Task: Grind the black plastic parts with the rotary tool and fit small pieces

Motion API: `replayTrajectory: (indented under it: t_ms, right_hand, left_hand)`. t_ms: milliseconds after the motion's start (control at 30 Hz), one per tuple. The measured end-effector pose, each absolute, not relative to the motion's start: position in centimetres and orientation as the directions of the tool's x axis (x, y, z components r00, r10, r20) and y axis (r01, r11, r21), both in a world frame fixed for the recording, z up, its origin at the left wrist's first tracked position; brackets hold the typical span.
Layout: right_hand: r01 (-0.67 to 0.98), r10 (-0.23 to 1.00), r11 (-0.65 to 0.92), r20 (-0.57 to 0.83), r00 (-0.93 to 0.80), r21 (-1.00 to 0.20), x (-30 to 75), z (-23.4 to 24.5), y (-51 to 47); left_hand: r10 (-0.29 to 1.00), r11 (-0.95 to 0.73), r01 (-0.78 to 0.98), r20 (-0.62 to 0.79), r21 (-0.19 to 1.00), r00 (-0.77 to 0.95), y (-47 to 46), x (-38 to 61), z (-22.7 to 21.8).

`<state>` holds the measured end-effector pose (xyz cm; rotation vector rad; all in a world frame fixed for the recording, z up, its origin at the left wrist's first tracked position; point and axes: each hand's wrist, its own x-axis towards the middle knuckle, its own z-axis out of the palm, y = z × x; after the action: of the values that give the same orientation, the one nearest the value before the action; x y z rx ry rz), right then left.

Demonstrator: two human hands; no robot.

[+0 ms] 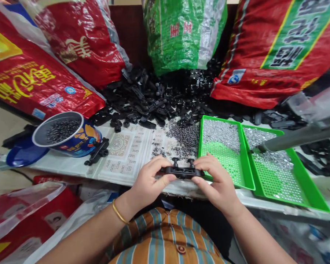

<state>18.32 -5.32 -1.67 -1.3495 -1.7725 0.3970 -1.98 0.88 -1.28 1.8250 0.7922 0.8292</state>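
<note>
Between my two hands is a long black plastic part (183,171) with two knobbed posts standing up from it. My left hand (151,176) grips its left end with thumb and fingers, and a gold bangle circles that wrist. The right end is pinched by my right hand (216,179). Both hands are over the front edge of the table (110,172). Just beyond them lies a scatter of tiny dark pieces (183,137). Another black assembled part (97,152) rests to the left, against a blue tub (85,137).
Two green perforated trays (240,157) with small silvery pieces stand at the right, a grey metal bar (294,141) crossing the outer one. Black plastic parts (143,95) are heaped behind, below a green sack (181,36) and red sacks (253,55). A blue lid (26,154) lies left.
</note>
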Motion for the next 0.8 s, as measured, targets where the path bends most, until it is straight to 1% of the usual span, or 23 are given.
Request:
replayTrajectory:
  t_ms: [100,200,267,333,400,433,500,600,667,733,800]
  right_hand:
    - [0.648,0.915,0.376,0.376,-0.147,-0.662,18.3,-1.3,-5.2]
    - [0.602,0.931,0.349,0.336,-0.14,-0.718,18.1,-1.1,-5.3]
    - [0.546,0.944,0.317,0.314,-0.102,-0.776,18.0,-0.9,-5.4]
    - [0.511,0.954,0.289,0.288,-0.083,-0.81,17.9,-0.8,-5.4]
    - [0.505,0.958,0.282,0.271,-0.097,-0.816,18.1,-0.7,-5.3]
    - [0.512,0.957,0.286,0.267,-0.112,-0.81,18.2,-0.6,-5.2]
    - [0.54,0.955,0.298,0.253,-0.158,-0.787,18.6,-0.3,-5.1]
    - [0.591,0.951,0.302,0.192,-0.243,-0.748,19.1,0.2,-5.0]
    - [0.604,0.944,0.305,0.151,-0.293,-0.736,19.3,0.5,-4.9]
    - [0.605,0.937,0.313,0.135,-0.322,-0.732,19.5,0.8,-4.8]
    - [0.608,0.935,0.315,0.128,-0.331,-0.729,19.5,1.0,-4.9]
  left_hand:
    - [0.817,-0.284,0.136,0.165,0.949,0.553,0.6,-2.0,-1.8]
    - [0.841,-0.17,0.095,0.095,0.981,0.532,0.2,-1.7,-2.1]
    - [0.845,-0.033,0.059,-0.003,0.998,0.534,-0.1,-1.6,-2.2]
    - [0.823,0.108,0.047,-0.115,0.993,0.556,-0.2,-1.5,-2.1]
    - [0.793,0.194,0.067,-0.197,0.979,0.576,-0.1,-1.5,-1.8]
    - [0.784,0.205,0.082,-0.214,0.975,0.582,0.0,-1.5,-1.5]
    - [0.769,0.151,0.147,-0.209,0.978,0.605,0.4,-1.4,-0.8]
    - [0.69,-0.057,0.318,-0.193,0.946,0.698,0.9,-1.0,0.5]
    - [0.615,-0.175,0.406,-0.223,0.897,0.757,1.2,-0.6,1.2]
    - [0.548,-0.228,0.445,-0.264,0.866,0.794,1.5,-0.1,1.6]
    - [0.505,-0.242,0.462,-0.297,0.853,0.811,1.6,0.4,1.6]
